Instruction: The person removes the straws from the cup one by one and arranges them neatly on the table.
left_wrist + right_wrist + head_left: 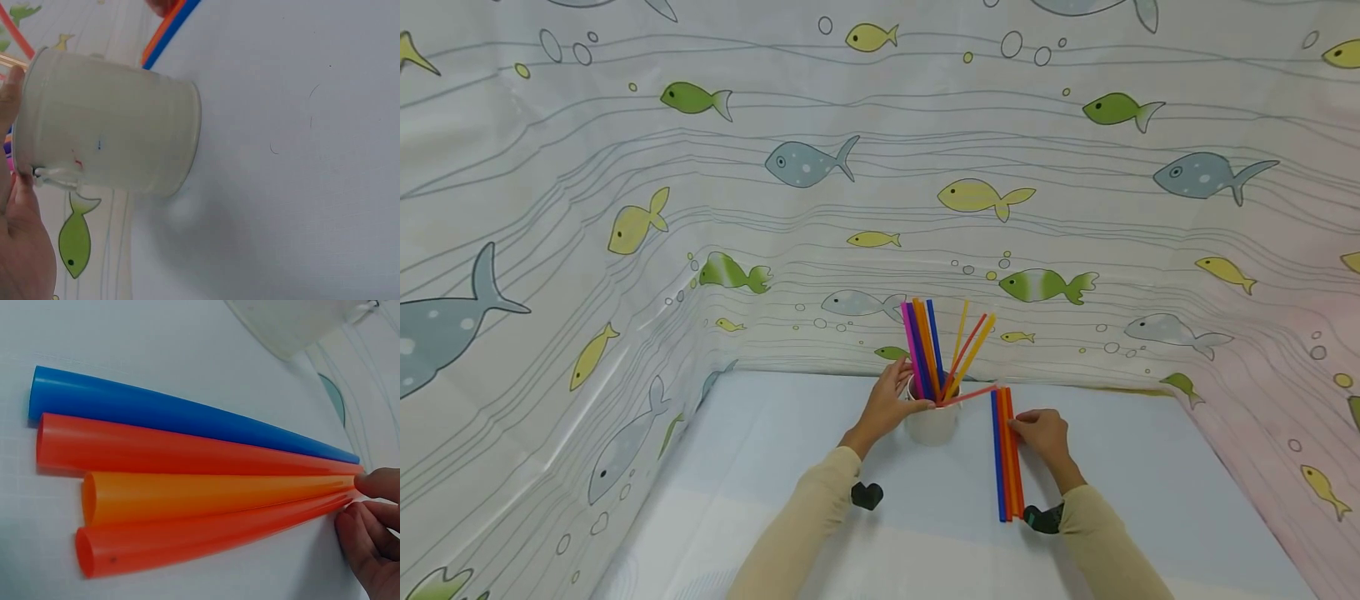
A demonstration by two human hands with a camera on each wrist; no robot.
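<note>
- The left hand (891, 400) reaches forward from a beige sleeve (805, 517) and cups the left side of the white cup (932, 423), fingers curled round its rim; the left wrist view shows the thumb (9, 94) at the rim and the palm against the wall.
- The cup stands upright near the middle of the worktop's (820, 433) far edge and holds a fan of coloured straws (928, 350).
- The right hand (1041, 433) lies low on the worktop, just right of the cup, fingertips (375, 484) bent and pressing on the far ends of four loose straws (1006, 458); whether it pinches them cannot be told.
- Those straws lie flat side by side, touching: blue (187, 412), red, orange, red.
- A fish-patterned curtain (625, 225) rises behind the far edge.
</note>
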